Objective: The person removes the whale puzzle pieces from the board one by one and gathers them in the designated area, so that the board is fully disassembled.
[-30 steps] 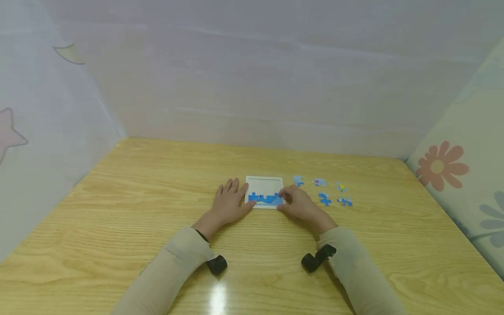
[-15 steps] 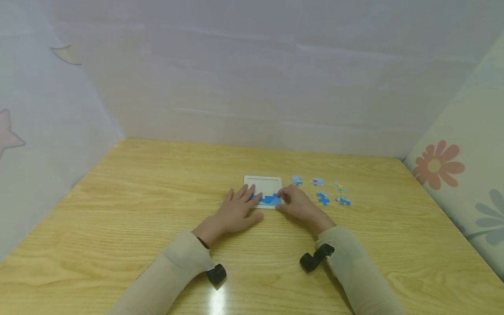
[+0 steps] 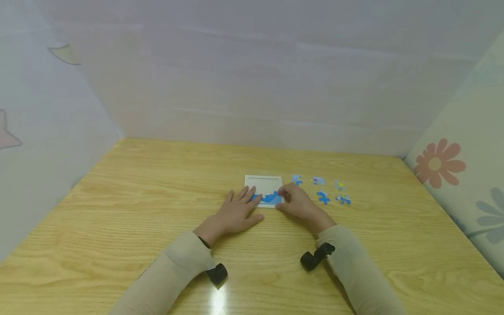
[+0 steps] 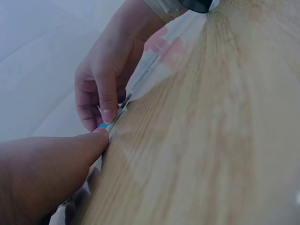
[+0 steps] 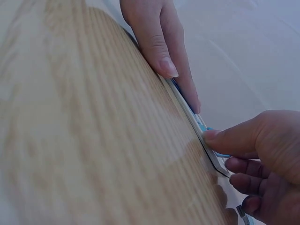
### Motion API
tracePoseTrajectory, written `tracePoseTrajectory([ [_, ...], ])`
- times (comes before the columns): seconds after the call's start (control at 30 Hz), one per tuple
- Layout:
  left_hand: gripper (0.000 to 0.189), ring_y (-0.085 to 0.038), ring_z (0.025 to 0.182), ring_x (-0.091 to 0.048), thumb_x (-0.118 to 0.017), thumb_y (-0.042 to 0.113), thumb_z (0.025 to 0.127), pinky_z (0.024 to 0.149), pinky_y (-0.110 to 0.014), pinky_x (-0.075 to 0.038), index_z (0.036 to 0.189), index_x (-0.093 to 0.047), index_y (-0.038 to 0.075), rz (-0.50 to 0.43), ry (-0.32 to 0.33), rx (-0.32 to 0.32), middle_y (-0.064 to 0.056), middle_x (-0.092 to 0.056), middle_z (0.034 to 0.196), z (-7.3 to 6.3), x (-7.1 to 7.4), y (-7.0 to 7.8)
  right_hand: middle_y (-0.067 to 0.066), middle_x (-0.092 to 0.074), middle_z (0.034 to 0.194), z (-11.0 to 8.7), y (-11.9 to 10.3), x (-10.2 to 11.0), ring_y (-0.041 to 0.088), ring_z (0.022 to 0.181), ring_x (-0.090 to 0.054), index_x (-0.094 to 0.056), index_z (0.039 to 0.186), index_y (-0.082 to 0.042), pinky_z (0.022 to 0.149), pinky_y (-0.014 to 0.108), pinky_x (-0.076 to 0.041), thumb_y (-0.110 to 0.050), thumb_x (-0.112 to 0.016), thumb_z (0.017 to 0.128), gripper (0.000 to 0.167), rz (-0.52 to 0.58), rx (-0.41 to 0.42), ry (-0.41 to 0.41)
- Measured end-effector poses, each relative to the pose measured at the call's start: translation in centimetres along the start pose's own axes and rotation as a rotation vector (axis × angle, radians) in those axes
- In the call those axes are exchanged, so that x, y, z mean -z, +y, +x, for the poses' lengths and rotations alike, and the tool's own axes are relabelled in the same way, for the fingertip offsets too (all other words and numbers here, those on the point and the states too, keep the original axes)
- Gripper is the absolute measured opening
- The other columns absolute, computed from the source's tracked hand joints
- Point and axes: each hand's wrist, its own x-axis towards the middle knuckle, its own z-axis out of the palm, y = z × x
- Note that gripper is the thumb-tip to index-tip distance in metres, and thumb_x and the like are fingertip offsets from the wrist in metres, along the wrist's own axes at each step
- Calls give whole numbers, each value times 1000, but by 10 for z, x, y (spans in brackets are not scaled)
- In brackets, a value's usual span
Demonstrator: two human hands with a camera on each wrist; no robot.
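Note:
A small white puzzle frame (image 3: pixel 263 177) lies on the table with blue jigsaw pieces (image 3: pixel 269 198) along its near side. My left hand (image 3: pixel 236 214) is flat with fingers spread, its fingertips resting over the left part of those pieces and partly hiding them. At the near right corner, my right hand (image 3: pixel 300 205) pinches a blue jigsaw piece (image 5: pixel 222 155) between thumb and index finger, low over the frame's edge. In the left wrist view a bit of blue (image 4: pixel 103 125) shows under the right hand's fingertips. The far part of the frame shows its bare pale base.
Several loose jigsaw pieces lie right of the frame: a pale blue one (image 3: pixel 297 179), one with a pink swirl (image 3: pixel 317 180), one with a yellow flower (image 3: pixel 340 185), a mid-blue one (image 3: pixel 323 197) and a blue-white one (image 3: pixel 344 199). Cloth walls surround the wooden table (image 3: pixel 177 175).
My left hand has shifted from the frame's left edge onto the blue pieces, its thumb now in front of the frame. The right hand stays at the near right corner.

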Motion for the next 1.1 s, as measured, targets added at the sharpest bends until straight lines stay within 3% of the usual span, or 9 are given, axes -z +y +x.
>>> tracePoseTrajectory([
  [0.33,62,-29,128,-5,-32,51,88,95,-55,-5,137,-26,13,-27,-3,1,-12,-13,141,1,1,1,8,-54,96,0,0,0,21,82,-47,-57,101,-2,72,34,-40,-10,-67,74,30,98,-82,14],
  [1.1,63,-28,128,-4,-29,52,88,95,-54,-4,138,-24,14,-47,18,-4,-11,-11,142,0,-4,-2,7,-54,97,-3,-4,2,21,84,-48,-59,100,-4,74,35,-40,-10,-66,75,27,51,-117,21],
])
